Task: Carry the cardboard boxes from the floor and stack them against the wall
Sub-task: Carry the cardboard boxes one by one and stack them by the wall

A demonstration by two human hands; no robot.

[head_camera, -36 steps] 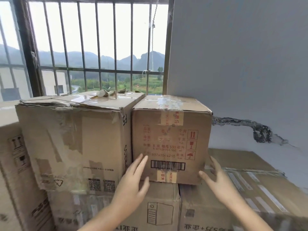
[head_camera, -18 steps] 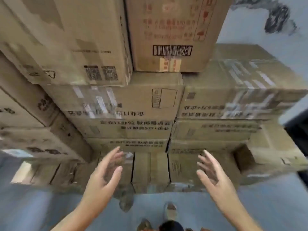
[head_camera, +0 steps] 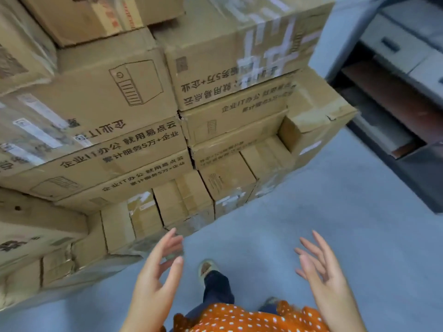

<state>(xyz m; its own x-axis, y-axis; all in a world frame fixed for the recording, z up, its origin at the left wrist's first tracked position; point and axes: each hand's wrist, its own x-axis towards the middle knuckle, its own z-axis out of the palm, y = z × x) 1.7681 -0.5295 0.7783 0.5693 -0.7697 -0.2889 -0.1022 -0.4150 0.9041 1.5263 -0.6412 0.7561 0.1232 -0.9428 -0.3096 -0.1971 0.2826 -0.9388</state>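
Fingers (head_camera: 318, 250) of the right hand (head_camera: 328, 281) are spread wide and hold nothing; those of the left hand (head_camera: 153, 279) are likewise splayed and empty, palms turned toward each other above the grey floor (head_camera: 311, 200). Neither hand touches any cardboard. Just ahead of the left hand rises the stack of cardboard boxes (head_camera: 134, 130), several layers high, with the lowest row (head_camera: 182, 202) of smaller cartons resting on the floor. The box with a printed computer-tower drawing (head_camera: 115, 92) sits in an upper layer, and beside it a heavily taped box (head_camera: 242, 51) carries white strips of tape. At the right edge a grey cabinet with drawers (head_camera: 395, 39) stands apart from the stack. No loose box waiting on the floor is in view here, so the next one to carry must lie outside the picture.

Judging by the creased corners and patched tape, these cartons are stiff but worn, and some faces look glossy with tape and likely slippery. Their size suggests a fair weight. A sound hold would be both palms under opposite bottom edges, away from the taped seams, which may give
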